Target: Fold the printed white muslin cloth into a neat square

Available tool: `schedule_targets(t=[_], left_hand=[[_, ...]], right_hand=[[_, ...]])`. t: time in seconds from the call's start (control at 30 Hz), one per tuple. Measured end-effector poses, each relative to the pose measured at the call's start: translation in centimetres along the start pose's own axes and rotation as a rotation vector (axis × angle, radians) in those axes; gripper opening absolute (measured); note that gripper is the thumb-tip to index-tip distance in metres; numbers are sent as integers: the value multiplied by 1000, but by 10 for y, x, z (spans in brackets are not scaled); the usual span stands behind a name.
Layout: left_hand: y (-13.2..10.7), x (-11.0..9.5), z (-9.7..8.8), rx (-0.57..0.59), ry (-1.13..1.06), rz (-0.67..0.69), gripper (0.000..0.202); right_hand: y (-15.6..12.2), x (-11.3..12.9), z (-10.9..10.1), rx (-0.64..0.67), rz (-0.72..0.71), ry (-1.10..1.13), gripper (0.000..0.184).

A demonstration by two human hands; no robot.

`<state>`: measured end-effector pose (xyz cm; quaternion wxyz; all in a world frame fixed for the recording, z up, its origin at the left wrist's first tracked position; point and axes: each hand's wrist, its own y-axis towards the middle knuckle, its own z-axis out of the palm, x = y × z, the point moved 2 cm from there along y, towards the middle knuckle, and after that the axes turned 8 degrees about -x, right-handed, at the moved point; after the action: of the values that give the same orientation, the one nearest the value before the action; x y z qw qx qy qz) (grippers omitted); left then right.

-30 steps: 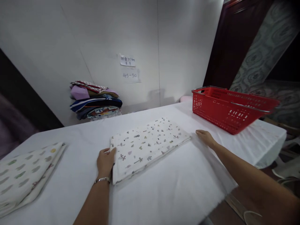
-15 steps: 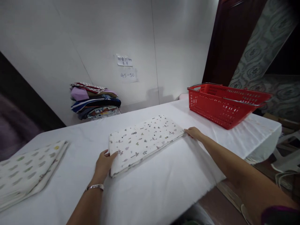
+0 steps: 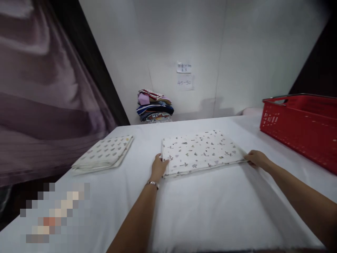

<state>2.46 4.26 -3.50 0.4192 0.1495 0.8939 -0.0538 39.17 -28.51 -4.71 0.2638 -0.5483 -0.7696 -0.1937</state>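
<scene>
A folded white cloth (image 3: 200, 153) with a small print of plants and shapes lies flat on the white-covered table (image 3: 210, 207). My left hand (image 3: 159, 166) pinches its left edge, thumb on top and fingers at the side. At the near right corner, my right hand (image 3: 256, 159) has its fingers closed on the cloth. Further left rests a second folded cloth (image 3: 107, 151), white with rows of grey-green spots and touched by neither hand.
A red shopping basket (image 3: 297, 130) stands at the right of the table. Behind the far edge is a stack of folded fabrics (image 3: 155, 107) by the wall, below paper signs (image 3: 185, 75). A mauve curtain (image 3: 52, 98) hangs at the left. A pixelated patch covers the lower left.
My view has swung left, so everything sits further right in the picture and more of the curtain and second cloth shows. Both hands keep hold of the printed cloth.
</scene>
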Motion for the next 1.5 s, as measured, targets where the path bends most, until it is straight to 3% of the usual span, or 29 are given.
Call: schedule_targets(t=[0.1,0.23,0.33,0.4,0.53,0.63,0.8,1.0,1.17,1.5], left_hand=[[-1,4,3,3,-36,-1,63],[-5,6,6,5,-39,46,58],[-6,7,7,0,-36,59,58],[-6,7,6,11,-68,47,58],[-9,8,-3,71,-232,-60,54],[-17,9,-12,115,-289,-121,46],[-39,16,-27,168,-282,-129,17],[-49,29,-32,293,-337,-100,9],[-46,28,-33,368,-353,-114,9],[-46,26,-33,434,-350,-158,20]], right_hand=[[8,-15,5,61,125,174,15],[16,-27,0,34,167,117,8],[15,-25,-5,52,153,-86,29],[10,-14,-7,-12,13,-262,43],[-20,34,5,-135,-435,-282,40],[-59,83,33,2,-598,-80,30],[-133,162,91,255,-938,220,26],[-187,212,144,279,-1268,250,20],[-196,223,165,258,-1276,149,17],[-192,217,169,312,-1165,358,20]])
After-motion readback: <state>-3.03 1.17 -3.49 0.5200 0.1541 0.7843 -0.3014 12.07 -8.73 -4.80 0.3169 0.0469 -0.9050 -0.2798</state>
